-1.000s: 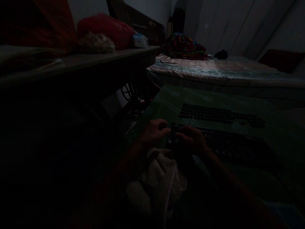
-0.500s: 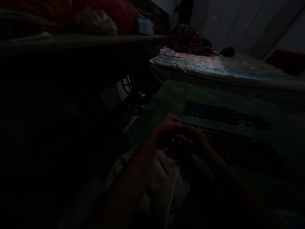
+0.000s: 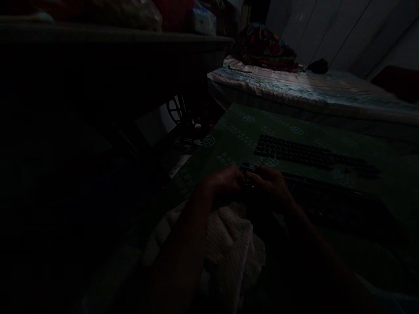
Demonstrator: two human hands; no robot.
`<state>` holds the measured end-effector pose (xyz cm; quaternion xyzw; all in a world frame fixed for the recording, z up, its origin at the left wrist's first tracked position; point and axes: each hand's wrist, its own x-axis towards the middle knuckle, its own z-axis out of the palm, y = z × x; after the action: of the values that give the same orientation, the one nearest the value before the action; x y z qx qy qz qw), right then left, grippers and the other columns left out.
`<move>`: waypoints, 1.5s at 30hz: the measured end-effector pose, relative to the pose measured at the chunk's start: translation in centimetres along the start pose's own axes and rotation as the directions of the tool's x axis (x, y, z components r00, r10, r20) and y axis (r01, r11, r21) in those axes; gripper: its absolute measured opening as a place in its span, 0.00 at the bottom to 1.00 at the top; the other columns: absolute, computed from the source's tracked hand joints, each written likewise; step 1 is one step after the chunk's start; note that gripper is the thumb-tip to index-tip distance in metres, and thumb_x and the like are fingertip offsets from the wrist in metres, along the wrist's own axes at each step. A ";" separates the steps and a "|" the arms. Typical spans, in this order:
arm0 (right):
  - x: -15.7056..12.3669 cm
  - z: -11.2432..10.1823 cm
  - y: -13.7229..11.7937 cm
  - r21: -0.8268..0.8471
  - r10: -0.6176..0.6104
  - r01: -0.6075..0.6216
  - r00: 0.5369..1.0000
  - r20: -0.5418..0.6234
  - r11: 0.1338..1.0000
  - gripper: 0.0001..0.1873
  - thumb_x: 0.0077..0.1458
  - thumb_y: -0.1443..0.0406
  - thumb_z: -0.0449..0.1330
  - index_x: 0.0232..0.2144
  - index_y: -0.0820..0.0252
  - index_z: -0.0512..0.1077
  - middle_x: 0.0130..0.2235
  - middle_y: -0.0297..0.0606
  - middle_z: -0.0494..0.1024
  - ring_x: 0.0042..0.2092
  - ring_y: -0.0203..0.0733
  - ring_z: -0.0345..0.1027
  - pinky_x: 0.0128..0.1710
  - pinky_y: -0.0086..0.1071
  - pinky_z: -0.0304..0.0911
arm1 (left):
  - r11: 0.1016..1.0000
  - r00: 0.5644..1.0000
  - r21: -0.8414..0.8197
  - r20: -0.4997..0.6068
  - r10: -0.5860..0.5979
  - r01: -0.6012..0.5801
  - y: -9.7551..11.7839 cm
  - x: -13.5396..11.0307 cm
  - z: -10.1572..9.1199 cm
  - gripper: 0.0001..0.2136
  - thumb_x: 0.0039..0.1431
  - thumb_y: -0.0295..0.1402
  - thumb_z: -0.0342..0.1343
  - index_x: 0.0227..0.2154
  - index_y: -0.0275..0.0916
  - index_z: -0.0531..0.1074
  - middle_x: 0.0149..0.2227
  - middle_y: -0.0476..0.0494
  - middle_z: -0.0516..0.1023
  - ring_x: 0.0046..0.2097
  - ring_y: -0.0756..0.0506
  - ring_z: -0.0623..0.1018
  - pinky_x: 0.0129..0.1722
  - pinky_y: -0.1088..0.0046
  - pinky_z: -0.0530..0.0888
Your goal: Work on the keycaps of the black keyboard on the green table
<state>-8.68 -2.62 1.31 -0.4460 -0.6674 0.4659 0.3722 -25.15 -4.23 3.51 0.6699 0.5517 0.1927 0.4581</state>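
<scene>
In dim light, my left hand (image 3: 225,181) and my right hand (image 3: 271,186) meet at the left end of a dark keyboard base (image 3: 340,205), fingers curled close together. A small bright glint shows between the fingertips, but what they pinch is too dark to name. Behind the base lie rows of loose black keycaps (image 3: 294,151), set out in keyboard order on a green printed board (image 3: 235,124). A pale fleecy cloth (image 3: 225,248) is bunched below my wrists.
To the left stands a dark table (image 3: 124,35) with bags and packets on top. A spoked wheel (image 3: 178,109) shows beneath it. Beyond the board is a bed (image 3: 294,87) with a heap of patterned cloth (image 3: 265,48).
My hands have drawn slightly apart, baring the keyboard's upper left corner. The left hand has shifted a little left and down. The camera view has tilted slightly downward.
</scene>
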 end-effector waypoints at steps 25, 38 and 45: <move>0.2 1.0 0.8 0.347 0.194 -0.165 0.980 -0.052 0.923 0.15 0.46 0.54 0.60 0.23 0.60 0.65 0.18 0.29 0.69 0.19 0.33 0.64 0.17 0.24 0.58 | 0.999 0.990 -0.002 0.139 -0.036 0.037 -0.2 0.5 -0.4 0.08 0.36 0.23 0.54 0.23 0.34 0.75 0.22 0.52 0.73 0.25 0.51 0.69 0.22 0.80 0.61; 0.4 0.9 1.5 0.463 0.201 -0.162 0.979 -0.036 0.871 0.14 0.45 0.55 0.61 0.24 0.61 0.66 0.20 0.28 0.69 0.19 0.31 0.64 0.18 0.23 0.58 | 0.994 0.987 0.035 0.125 -0.105 0.101 -0.3 0.7 -0.4 0.05 0.36 0.26 0.55 0.22 0.34 0.70 0.20 0.54 0.68 0.23 0.53 0.66 0.21 0.80 0.60; 0.4 1.0 1.6 0.488 0.213 -0.165 0.976 -0.045 0.857 0.17 0.42 0.54 0.62 0.24 0.61 0.66 0.18 0.29 0.69 0.17 0.31 0.64 0.16 0.23 0.58 | 0.996 0.988 -0.032 0.133 -0.078 0.083 -0.7 0.8 -0.4 0.06 0.34 0.27 0.56 0.21 0.33 0.69 0.21 0.53 0.68 0.24 0.53 0.66 0.22 0.79 0.61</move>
<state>-9.31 -2.22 -0.47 -0.4250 -0.4648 0.6290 0.4557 -25.56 -3.33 2.97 0.6495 0.5431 0.1396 0.5136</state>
